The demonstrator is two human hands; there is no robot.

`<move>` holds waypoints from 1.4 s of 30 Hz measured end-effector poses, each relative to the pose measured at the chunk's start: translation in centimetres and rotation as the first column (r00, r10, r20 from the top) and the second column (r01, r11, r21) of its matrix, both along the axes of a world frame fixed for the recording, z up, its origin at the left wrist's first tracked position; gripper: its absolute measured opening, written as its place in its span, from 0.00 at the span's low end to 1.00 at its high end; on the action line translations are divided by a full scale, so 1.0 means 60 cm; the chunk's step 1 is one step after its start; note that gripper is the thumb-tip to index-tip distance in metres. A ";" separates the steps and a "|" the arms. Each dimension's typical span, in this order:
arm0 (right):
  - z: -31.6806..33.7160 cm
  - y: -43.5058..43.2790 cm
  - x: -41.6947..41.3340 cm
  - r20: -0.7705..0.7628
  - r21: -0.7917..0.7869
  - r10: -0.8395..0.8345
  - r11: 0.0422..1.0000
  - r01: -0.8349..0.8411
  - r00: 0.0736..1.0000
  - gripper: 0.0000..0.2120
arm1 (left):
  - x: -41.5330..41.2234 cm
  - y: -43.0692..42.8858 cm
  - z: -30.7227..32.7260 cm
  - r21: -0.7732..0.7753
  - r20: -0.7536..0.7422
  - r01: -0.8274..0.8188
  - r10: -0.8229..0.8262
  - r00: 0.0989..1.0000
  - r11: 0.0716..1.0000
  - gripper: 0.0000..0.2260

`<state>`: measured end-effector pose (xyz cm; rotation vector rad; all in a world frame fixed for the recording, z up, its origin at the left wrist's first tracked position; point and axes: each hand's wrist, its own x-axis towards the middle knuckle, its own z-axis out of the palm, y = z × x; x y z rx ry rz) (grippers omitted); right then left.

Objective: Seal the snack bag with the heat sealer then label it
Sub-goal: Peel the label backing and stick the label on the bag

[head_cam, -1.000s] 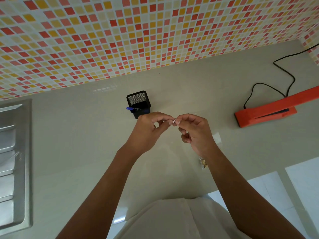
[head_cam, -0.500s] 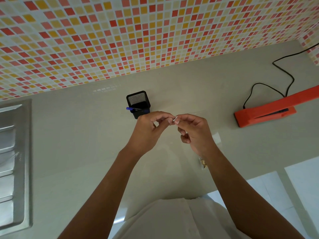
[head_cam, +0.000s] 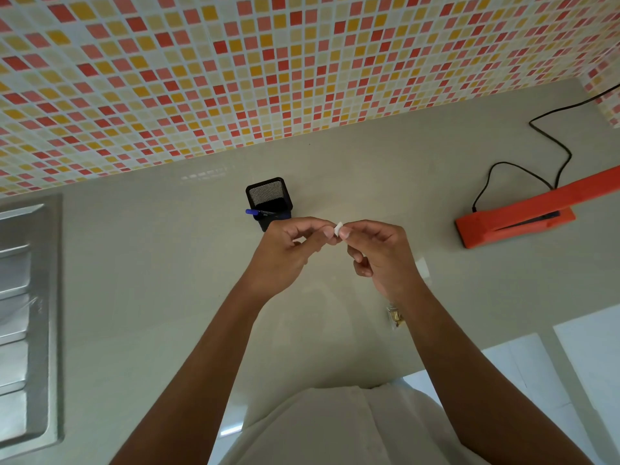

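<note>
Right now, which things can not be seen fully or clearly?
Head view:
- Snack bag: mostly hidden under the right forearm; its seal cannot be judged.
- Small white label: too small to read, pinched between left hand and right hand.
- Heat sealer: its arm is cut off by the right edge.
- Mesh pen holder: base hidden behind the left hand.

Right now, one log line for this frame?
left hand: pinches white label | right hand: pinches same label | snack bag: on counter, partly hidden | heat sealer: untouched, arm raised
</note>
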<state>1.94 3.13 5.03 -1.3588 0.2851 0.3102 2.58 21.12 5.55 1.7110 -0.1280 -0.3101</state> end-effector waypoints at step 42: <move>0.014 -0.002 0.006 0.128 -0.112 0.059 0.993 -0.044 0.990 0.05 | 0.001 -0.013 0.012 -0.043 -0.007 -0.068 0.068 0.998 0.997 0.08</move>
